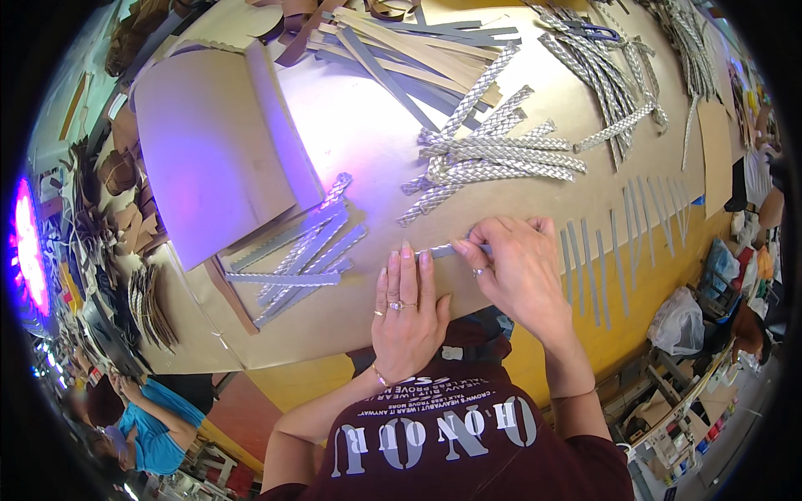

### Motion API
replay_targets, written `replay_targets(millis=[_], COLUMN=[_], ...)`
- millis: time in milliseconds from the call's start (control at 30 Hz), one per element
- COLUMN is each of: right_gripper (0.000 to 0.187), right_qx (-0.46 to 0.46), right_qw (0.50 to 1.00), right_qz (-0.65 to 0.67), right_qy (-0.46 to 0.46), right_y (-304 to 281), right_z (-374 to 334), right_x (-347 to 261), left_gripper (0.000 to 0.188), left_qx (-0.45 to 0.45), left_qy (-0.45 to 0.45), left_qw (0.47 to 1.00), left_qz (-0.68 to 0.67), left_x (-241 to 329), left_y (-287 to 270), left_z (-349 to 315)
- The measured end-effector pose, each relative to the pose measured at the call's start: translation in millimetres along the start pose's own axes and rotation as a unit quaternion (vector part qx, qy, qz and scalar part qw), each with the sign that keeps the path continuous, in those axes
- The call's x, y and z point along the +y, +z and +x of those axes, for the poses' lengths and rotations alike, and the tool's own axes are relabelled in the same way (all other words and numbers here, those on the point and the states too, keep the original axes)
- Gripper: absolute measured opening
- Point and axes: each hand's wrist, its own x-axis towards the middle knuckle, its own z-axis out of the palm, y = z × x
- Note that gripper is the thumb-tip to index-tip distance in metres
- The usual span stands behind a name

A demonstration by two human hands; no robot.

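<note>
A short grey strip with a silver braided cord along it (436, 250) lies on the table between my hands. My left hand (409, 313) rests flat with its fingers stretched out, the fingertips pressing on the strip's left part. At the strip's right end, the thumb and fingers of my right hand (520, 271) are closed in a pinch on it. That end is partly hidden by the fingers. Left of my hands lies a loose pile of grey strips with braided cord (302, 260). Beyond my hands are several silver braided cords (501, 163).
A large tan sheet (213, 138) covers the table's left part. Grey and beige flat strips (401, 58) lie at the far side. Several narrow grey strips (616, 250) hang over the right edge. More braided cords (597, 79) are farther right. A person in blue (163, 426) is at lower left.
</note>
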Motion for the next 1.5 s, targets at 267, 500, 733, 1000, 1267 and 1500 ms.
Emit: replay_targets(millis=[267, 500, 733, 1000, 1267, 1500], right_gripper=[0.022, 0.021, 0.023, 0.02, 0.017, 0.017], right_qx=[-0.01, -0.032, 0.036, -0.03, 0.017, 0.018], right_qw=[1.0, 0.999, 0.997, 0.996, 0.996, 0.997], right_qz=[-0.007, -0.03, -0.065, 0.062, 0.04, 0.03], right_qy=[0.009, 0.013, 0.022, 0.063, 0.076, 0.069], right_y=[-1, -2, -1, -28, -15, -14], right_z=[2, 1, -7, -16, -11, -11], right_x=[-2, -4, -5, 18, 20, 19], left_gripper=[0.057, 0.043, 0.049, 0.054, 0.055, 0.055], left_qx=[0.01, 0.033, -0.017, -0.025, -0.013, -0.011], left_qy=[0.003, -0.002, 0.032, 0.038, 0.041, 0.044], left_qw=[0.999, 0.994, 0.992, 0.994, 0.996, 0.997], left_qz=[0.037, 0.108, 0.122, 0.099, 0.076, 0.061], left_x=[4, 14, 16, 14, 14, 13], left_y=[-1, 2, 5, 8, 5, 4], left_z=[4, 9, 11, 10, 14, 15])
